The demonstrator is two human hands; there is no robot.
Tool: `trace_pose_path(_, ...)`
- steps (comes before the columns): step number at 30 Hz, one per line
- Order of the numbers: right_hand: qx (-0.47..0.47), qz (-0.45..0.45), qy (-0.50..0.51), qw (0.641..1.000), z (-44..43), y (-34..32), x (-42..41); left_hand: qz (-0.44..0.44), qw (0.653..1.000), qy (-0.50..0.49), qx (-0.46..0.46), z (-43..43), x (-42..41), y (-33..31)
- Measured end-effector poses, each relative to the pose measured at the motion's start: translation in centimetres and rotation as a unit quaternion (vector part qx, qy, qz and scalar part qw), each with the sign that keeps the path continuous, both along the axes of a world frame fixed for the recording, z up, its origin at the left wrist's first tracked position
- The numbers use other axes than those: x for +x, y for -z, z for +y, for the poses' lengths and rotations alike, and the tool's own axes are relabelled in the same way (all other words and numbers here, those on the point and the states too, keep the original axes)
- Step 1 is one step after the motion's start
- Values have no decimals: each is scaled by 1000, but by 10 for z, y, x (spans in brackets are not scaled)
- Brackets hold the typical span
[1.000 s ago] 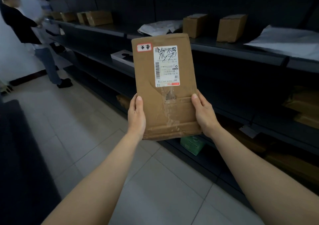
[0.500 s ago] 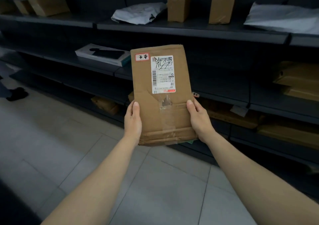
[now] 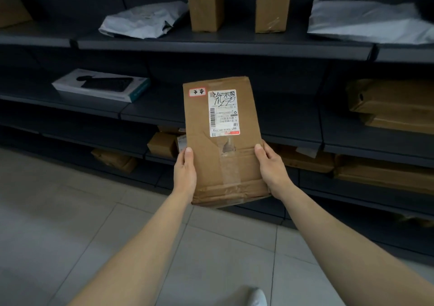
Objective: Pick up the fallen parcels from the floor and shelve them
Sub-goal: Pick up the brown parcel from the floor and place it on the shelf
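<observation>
I hold a flat brown cardboard parcel (image 3: 225, 165) upright in front of me, with a white shipping label and a small red-edged sticker near its top. My left hand (image 3: 184, 173) grips its lower left edge and my right hand (image 3: 272, 169) grips its lower right edge, thumbs on the front face. The parcel hangs in front of the dark shelving unit, level with the middle shelf (image 3: 291, 139), whose board behind the parcel is bare.
The top shelf (image 3: 223, 45) carries two grey mailer bags (image 3: 143, 24) and two upright brown boxes (image 3: 205, 8). A white product box (image 3: 101, 87) lies left on the middle shelf, brown cartons (image 3: 394, 104) right. Lower shelves hold more cartons. Pale tiled floor (image 3: 70, 212) lies below.
My view has swung right and down to face the shelves squarely; the person at the far left has left the view. The parcel sits lower, now level with the middle shelf. My grip is unchanged.
</observation>
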State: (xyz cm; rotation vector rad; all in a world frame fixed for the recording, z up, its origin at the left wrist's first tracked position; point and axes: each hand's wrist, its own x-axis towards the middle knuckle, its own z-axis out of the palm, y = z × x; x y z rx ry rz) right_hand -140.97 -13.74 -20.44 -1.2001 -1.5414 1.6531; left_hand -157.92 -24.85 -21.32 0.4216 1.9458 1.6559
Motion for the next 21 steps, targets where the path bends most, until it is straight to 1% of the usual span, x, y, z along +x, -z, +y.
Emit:
trace_pose_path(13,-29,-5,63,998,111,5,-4,-34,997,67,-26,132,-18,3)
trace_pose_path(17,-43,-16,91,995,141,6,-14,-29,995,85,-49,173,-34,5)
trace_pose_path(21,-37,-19,114,993,172,8,-29,-6,992,112,-56,214,-52,6)
